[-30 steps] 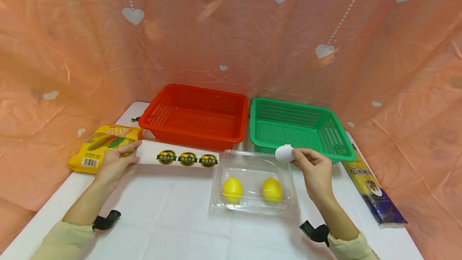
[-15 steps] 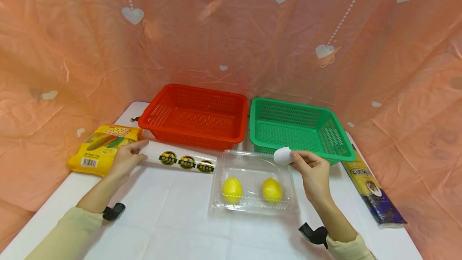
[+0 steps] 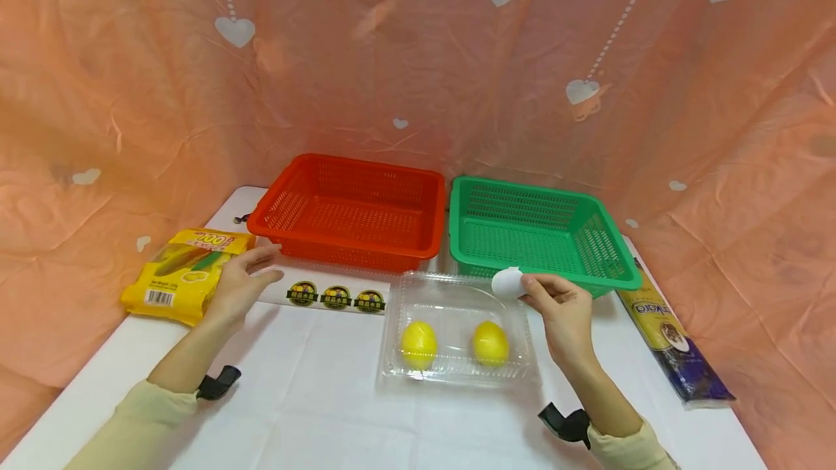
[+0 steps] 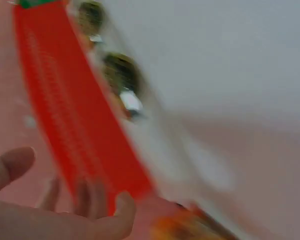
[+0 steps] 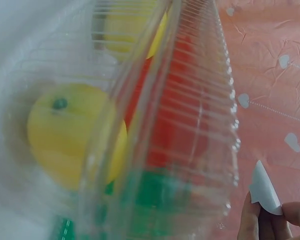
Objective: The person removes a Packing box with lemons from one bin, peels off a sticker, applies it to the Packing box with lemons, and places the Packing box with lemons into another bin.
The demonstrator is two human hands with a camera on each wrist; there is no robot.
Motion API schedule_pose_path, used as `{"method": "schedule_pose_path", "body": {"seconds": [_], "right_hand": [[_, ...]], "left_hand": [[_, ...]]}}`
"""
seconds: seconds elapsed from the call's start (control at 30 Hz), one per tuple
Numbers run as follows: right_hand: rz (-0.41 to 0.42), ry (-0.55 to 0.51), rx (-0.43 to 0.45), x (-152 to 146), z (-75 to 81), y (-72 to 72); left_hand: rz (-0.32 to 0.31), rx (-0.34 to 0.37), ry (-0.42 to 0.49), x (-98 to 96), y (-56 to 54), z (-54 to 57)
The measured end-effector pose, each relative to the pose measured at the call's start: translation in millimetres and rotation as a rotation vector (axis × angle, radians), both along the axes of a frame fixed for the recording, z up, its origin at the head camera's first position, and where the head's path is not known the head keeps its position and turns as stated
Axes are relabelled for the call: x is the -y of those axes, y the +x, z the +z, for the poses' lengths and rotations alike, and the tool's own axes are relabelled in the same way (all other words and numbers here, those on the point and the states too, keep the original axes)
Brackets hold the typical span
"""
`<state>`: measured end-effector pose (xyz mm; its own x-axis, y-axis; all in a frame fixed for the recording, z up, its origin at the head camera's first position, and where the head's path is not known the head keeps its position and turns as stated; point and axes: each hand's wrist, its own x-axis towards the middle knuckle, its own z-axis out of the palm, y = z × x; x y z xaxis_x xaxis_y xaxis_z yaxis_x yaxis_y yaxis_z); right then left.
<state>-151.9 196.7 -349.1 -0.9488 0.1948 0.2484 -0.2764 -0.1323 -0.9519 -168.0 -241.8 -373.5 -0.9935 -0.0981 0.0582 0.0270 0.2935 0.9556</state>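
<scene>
Level with the strip's left end, my left hand [image 3: 238,292] has its fingers spread and holds nothing. The white strip of round fruit labels [image 3: 353,299] lies on the table in front of the red basket, three labels showing. My right hand [image 3: 567,321] pinches a round sticker [image 3: 507,283] between thumb and fingers, its white back toward the head camera. In the right wrist view the sticker [image 5: 265,190] looks slightly bent. Just left of that hand stands a clear plastic clamshell box [image 3: 451,303] holding two yellow fruits [image 3: 419,345], its lid raised at the back.
Behind the strip stands a red basket [image 3: 353,249], and to its right a green basket [image 3: 542,238]. A yellow snack bag [image 3: 183,278] lies at the left, partly behind my left hand. A gold and purple packet [image 3: 682,347] lies along the right side.
My left hand has let go of the label strip and moved slightly right; the strip now lies flatter on the table. My right hand holds the sticker in almost the same place.
</scene>
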Motion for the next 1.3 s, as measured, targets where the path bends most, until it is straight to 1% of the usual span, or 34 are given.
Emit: {"method": "schedule_pose_path", "body": {"seconds": [0.07, 0.1, 0.13, 0.2, 0.23, 0.27, 0.33, 0.37, 0.4, 0.43, 0.47, 0.5, 0.53, 0.57, 0.63, 0.77, 0.8, 0.87, 0.9, 0.93, 1.0, 1.07, 1.17, 1.23, 1.3], "right_hand": [[0.004, 0.007, 0.0, 1, -1.5, -1.1], [0.008, 0.011, -0.001, 1, -2.1, -1.3], [0.013, 0.015, 0.0, 2, -2.9, -1.5], [0.025, 0.022, 0.001, 2, -4.5, -1.5], [0.028, 0.026, 0.0, 3, -5.1, -1.2], [0.03, 0.028, 0.0, 3, -5.5, -0.8], [0.03, 0.028, -0.001, 3, -6.8, -0.9], [0.033, 0.029, -0.004, 4, -7.0, -0.7], [0.034, 0.03, -0.008, 5, -7.3, -0.6], [0.035, 0.034, -0.015, 5, -7.5, -0.3], [0.038, 0.037, -0.027, 7, -7.7, 0.0], [0.044, 0.045, -0.045, 8, -7.9, 0.6], [0.051, 0.064, -0.074, 9, -8.1, 1.7], [0.061, 0.091, -0.116, 11, -8.9, 2.8], [0.11, 0.166, -0.247, 13, -12.5, 4.5], [0.234, 0.38, -0.525, 17, -19.1, 6.5], [0.261, 0.42, -0.575, 19, -19.9, 6.5], [0.28, 0.481, -0.615, 21, -19.9, 7.0], [0.285, 0.492, -0.622, 21, -20.2, 7.1], [0.291, 0.494, -0.612, 22, -20.1, 7.6], [0.282, 0.491, -0.566, 22, -19.4, 8.3], [0.268, 0.478, -0.502, 20, -18.7, 8.0], [0.265, 0.445, -0.398, 18, -17.1, 6.5], [0.288, 0.42, -0.336, 15, -16.5, 5.2], [0.313, 0.404, -0.281, 14, -16.2, 3.8]], "left_hand": [[-0.068, -0.096, 0.075, -18.4, 1.1, 6.2], [-0.121, -0.14, 0.115, -30.2, 1.4, 9.9], [-0.185, -0.17, 0.163, -42.9, 1.3, 13.8], [-0.327, -0.185, 0.221, -72.0, 2.1, 23.1], [-0.403, -0.178, 0.239, -87.9, 2.5, 27.5], [-0.478, -0.155, 0.249, -103.8, 3.5, 31.9], [-0.63, -0.098, 0.273, -133.5, 5.0, 38.7], [-0.697, -0.063, 0.284, -147.2, 5.1, 40.3], [-0.755, -0.02, 0.298, -159.7, 5.0, 41.5], [-0.795, 0.024, 0.309, -170.6, 5.0, 42.4], [-0.818, 0.066, 0.317, -179.8, 5.0, 43.0], [-0.824, 0.104, 0.328, -187.6, 4.9, 43.1], [-0.815, 0.138, 0.339, -193.9, 4.9, 42.8], [-0.793, 0.166, 0.351, -199.1, 4.7, 41.8], [-0.728, 0.204, 0.372, -206.4, 5.6, 41.3], [-0.592, 0.235, 0.41, -212.7, 6.6, 39.4], [-0.561, 0.239, 0.416, -213.5, 6.6, 39.4], [-0.511, 0.239, 0.415, -213.8, 6.4, 38.6], [-0.49, 0.235, 0.412, -213.6, 6.3, 38.2], [-0.476, 0.229, 0.403, -213.4, 6.2, 37.5], [-0.46, 0.216, 0.382, -212.5, 6.5, 36.0], [-0.457, 0.199, 0.368, -211.1, 6.9, 34.7], [-0.472, 0.172, 0.366, -208.4, 6.6, 32.9], [-0.5, 0.151, 0.36, -205.8, 5.2, 31.7], [-0.534, 0.113, 0.331, -203.2, 3.0, 30.2]]}}
